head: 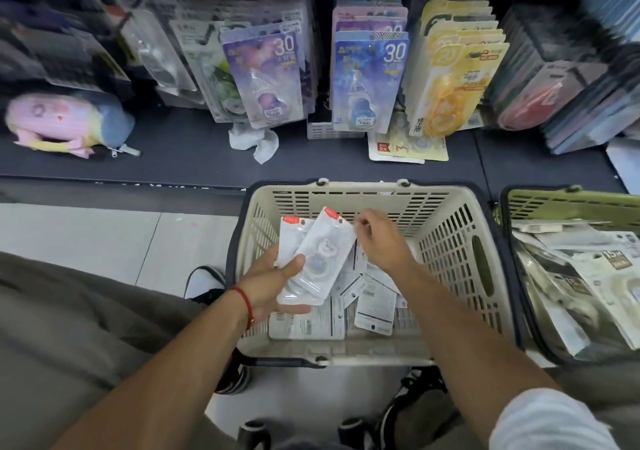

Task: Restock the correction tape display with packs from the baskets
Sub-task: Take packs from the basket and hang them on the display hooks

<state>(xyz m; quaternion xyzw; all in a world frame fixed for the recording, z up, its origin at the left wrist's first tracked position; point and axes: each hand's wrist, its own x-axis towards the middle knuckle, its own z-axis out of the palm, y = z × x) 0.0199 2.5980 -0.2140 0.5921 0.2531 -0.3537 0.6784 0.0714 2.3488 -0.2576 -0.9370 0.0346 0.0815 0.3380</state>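
We see the left hand (pixel 273 285) gripping a small stack of white correction tape packs (pixel 313 259), thumb curled over the front, fingers underneath, held over the beige basket (pixel 450 241). The right hand (pixel 379 241) sits just right of the stack, fingers curled, pinching the top pack's upper right edge. Below both hands, loose packs (pixel 374 300) lie face down on the basket floor. Right of the right hand stands a green basket (pixel 554 203) with more packs in it. Beyond the hands, the display (pixel 367 82) on the dark shelf (pixel 173 151) carries hanging purple, blue and yellow packs. Far left of the left hand lies a pastel pouch (pixel 65 120). A red string (pixel 244 299) circles the left wrist.
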